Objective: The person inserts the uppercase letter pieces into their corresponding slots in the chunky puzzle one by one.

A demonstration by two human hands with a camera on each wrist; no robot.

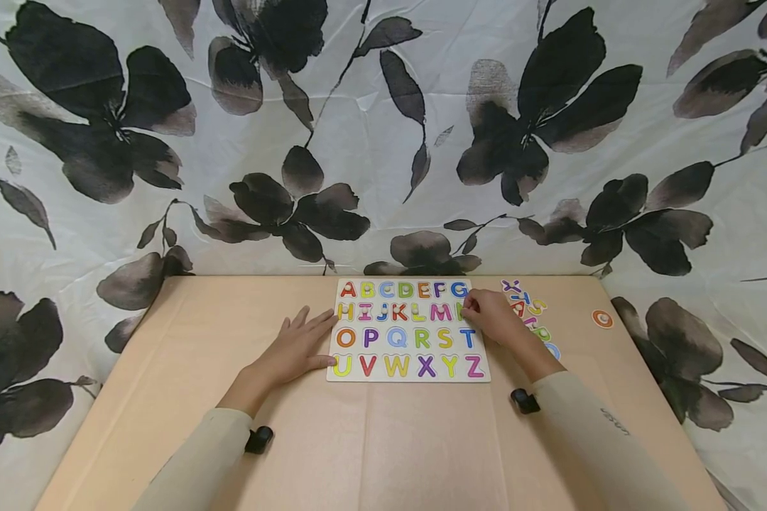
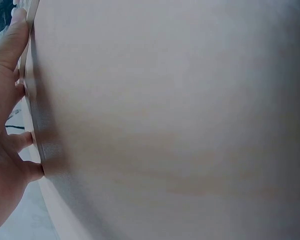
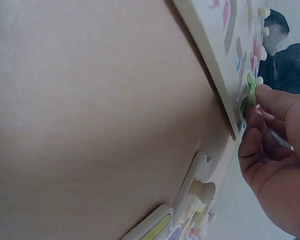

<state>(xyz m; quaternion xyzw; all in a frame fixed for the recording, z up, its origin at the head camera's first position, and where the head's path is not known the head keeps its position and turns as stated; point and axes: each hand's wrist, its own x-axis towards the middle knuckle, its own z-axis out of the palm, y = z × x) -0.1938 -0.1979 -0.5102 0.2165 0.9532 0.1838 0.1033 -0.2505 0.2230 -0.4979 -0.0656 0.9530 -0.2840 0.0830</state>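
A right hand point(image 1: 493, 316) pinches a green letter point(image 3: 251, 82), probably light, stiff and best held by its rim, at the alphabet board's point(image 1: 386, 353) right side as a spread left hand point(image 1: 296, 349) touches the left.

Left grip point(image 1: 294, 350) lies spread while right grip point(image 1: 496, 317) pinches

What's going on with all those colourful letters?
A person's right hand pinches a green letter piece at the right side of an alphabet board, beside the M. The left hand touches the board's left edge. Loose letters and one round orange piece lie to the right.
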